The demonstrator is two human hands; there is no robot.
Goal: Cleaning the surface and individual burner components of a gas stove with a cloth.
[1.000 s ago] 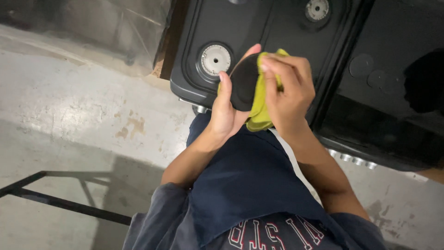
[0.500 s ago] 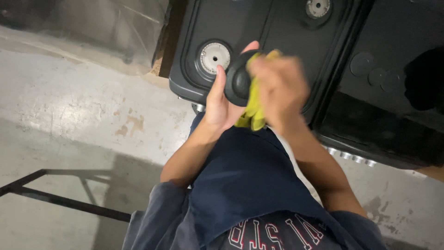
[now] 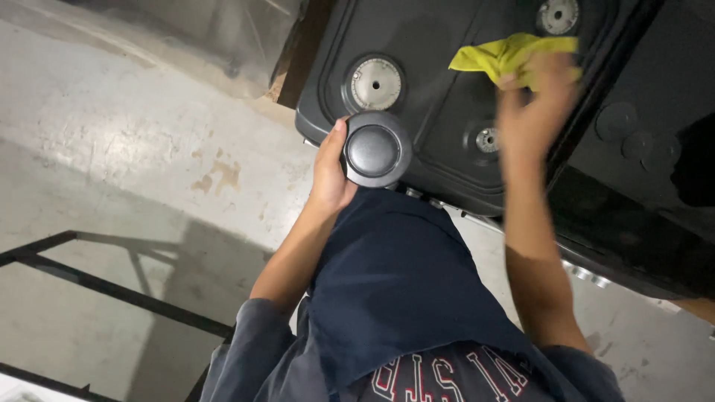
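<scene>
- In the middle of the frame, the fingers of the left hand (image 3: 330, 173) curl round the left edge of a round, dark grey metal burner cap (image 3: 376, 148); the thumb lies along its rim and the rest are hidden behind it, so the cap is clamped edge-on with its domed face turned up toward the camera.
- The cap hangs just in front of the near edge of the black gas stove top (image 3: 439, 112), lifted clear of it, which leaves the silver burner ring (image 3: 375, 83) directly above it in the frame bare.
- At upper right, the right hand (image 3: 538, 112) is blurred; its fingertips bunch a yellow-green cloth (image 3: 506, 56) and press it down on the stove surface. The grip looks closed on the cloth, though the blur hides the single fingers.
- The cloth lies between two burners: a small one (image 3: 487, 139) just left of the hand and another (image 3: 558, 15) at the top edge.
- Outward from the hands, both bare forearms run down to grey sleeves (image 3: 261, 350); a navy apron (image 3: 402, 283) hangs beneath the cap.
- Left of the stove lies a stained pale concrete floor (image 3: 112, 149), with a black metal frame (image 3: 104, 286) at lower left.
</scene>
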